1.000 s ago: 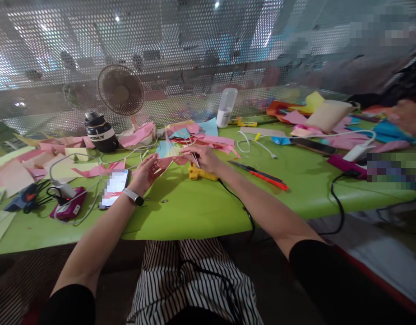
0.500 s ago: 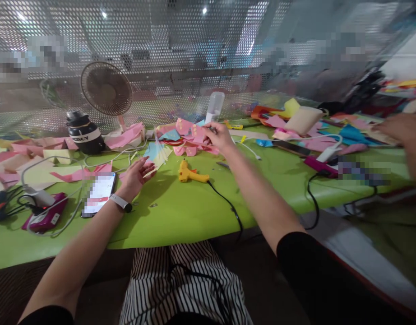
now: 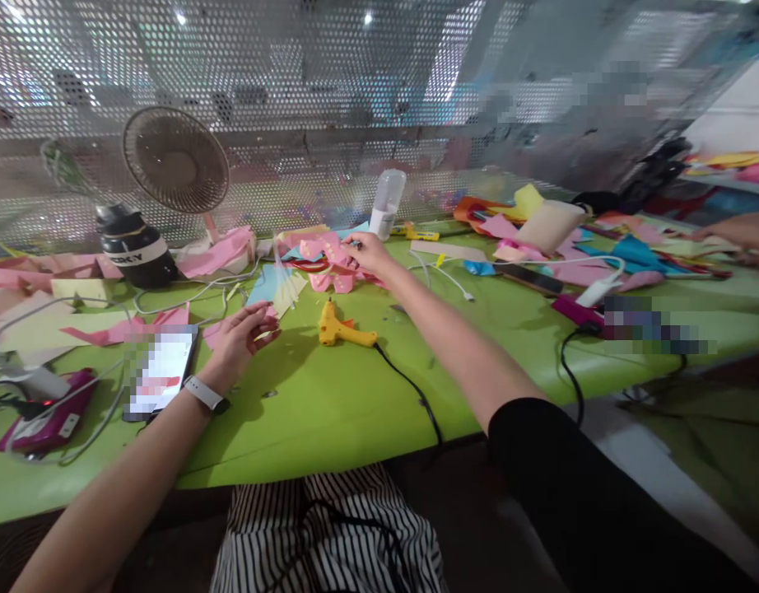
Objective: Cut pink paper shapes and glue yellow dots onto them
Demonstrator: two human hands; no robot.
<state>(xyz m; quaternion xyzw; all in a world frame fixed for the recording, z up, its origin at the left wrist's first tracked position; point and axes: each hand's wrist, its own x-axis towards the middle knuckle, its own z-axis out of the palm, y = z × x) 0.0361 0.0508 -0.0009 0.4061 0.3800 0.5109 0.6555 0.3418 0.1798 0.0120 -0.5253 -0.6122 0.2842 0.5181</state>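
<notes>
My left hand [image 3: 247,336], with a watch on its wrist, hovers over the table edge beside the phone [image 3: 163,371]. Its fingers are loosely curled but apart; a bit of pink shows by the fingertips, and I cannot tell whether they touch it. My right hand [image 3: 368,254] reaches to the pink paper pieces [image 3: 330,280] with yellow marks. Its fingers are pinched together, with a small dark thing at their tips that I cannot make out. Between the hands a yellow glue gun [image 3: 346,333] lies on its side, its black cord trailing over the front edge.
On the green table [image 3: 305,420] stand a fan [image 3: 175,161], a black jar [image 3: 136,251] and a clear bottle [image 3: 388,202]. Purple power strips [image 3: 58,412] with cables lie left and right. Coloured paper [image 3: 549,222] is heaped at right, near another person's hand [image 3: 743,235].
My right hand has moved left over the pink paper pieces. The fingers of my left hand have curled in more. The view has shifted slightly.
</notes>
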